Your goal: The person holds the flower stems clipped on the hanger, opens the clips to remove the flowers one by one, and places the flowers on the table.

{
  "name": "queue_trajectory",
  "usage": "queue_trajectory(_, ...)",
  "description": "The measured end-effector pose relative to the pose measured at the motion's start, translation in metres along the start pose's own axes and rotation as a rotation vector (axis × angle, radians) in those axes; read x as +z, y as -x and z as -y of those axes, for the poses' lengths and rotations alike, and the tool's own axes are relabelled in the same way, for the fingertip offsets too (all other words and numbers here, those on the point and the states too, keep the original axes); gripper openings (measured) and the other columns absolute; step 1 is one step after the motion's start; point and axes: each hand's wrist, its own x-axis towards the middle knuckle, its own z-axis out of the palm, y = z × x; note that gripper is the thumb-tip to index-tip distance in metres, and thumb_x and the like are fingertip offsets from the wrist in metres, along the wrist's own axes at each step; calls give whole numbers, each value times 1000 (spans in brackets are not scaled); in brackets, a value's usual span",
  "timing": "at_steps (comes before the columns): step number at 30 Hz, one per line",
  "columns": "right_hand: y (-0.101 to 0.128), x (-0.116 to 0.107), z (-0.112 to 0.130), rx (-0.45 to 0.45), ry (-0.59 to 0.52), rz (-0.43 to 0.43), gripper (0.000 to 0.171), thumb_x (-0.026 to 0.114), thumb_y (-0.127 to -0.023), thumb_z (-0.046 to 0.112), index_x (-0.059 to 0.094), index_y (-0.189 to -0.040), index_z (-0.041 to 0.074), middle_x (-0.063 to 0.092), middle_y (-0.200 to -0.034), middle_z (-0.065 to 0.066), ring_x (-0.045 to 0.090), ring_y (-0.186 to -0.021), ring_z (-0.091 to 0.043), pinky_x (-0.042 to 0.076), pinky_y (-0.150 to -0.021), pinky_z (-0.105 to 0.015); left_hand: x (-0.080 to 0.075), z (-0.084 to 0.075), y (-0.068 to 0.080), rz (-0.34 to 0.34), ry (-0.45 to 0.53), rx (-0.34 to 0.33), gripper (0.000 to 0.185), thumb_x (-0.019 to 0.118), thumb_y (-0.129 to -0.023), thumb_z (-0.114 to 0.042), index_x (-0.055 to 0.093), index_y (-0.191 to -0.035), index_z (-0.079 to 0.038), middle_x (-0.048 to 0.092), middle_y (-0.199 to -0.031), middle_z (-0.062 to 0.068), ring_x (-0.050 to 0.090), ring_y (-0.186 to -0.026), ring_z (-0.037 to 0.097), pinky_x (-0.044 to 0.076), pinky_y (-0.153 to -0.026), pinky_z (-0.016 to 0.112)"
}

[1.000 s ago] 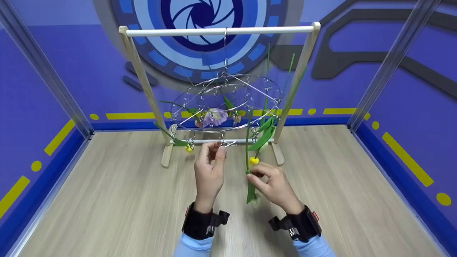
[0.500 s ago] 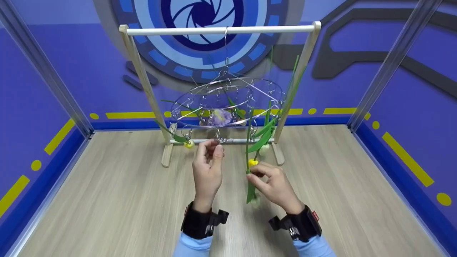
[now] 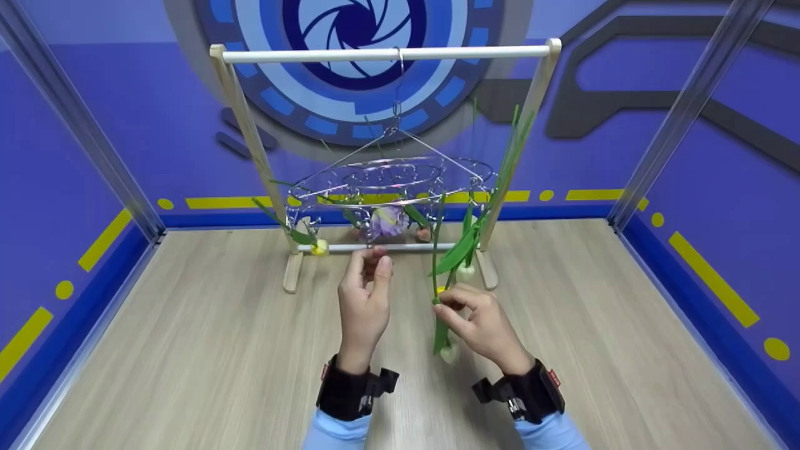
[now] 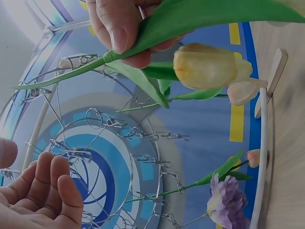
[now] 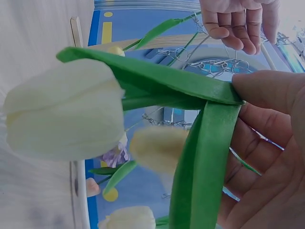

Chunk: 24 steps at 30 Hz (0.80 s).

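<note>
Here, left hand (image 3: pixel 364 300): fingers relaxed, holding nothing, just below the wire clip hanger (image 3: pixel 390 181).
Right hand (image 3: pixel 478 325): pinches a white tulip's stem (image 3: pixel 436 275).

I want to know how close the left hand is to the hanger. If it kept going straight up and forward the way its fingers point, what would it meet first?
Probably the clips on the near rim of the round wire hanger, right above the left hand fingertips. Depth is uncertain; the lower rack bar lies behind.
</note>
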Motion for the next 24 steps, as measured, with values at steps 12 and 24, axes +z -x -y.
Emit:
queue_trajectory(12,2,-4,0,35,16,18,7,75,-90,0,75,-93,7,70,-87,2,60,-74,-6,50,-63,-24,-11,-3,5,105,-145,48,19,58,-105,-11,66,-118,1,68,-108,11,62,-94,19,52,-78,30)
queue_trajectory(24,13,-22,-3,59,82,7,10,75,-91,-1,75,-94,8,67,-85,6,61,-77,-6,50,-65,-22,-22,-2,14,123,-249,121,27,55,-105,-8,64,-127,5,68,-111,13,65,-97,23,56,-81,34)
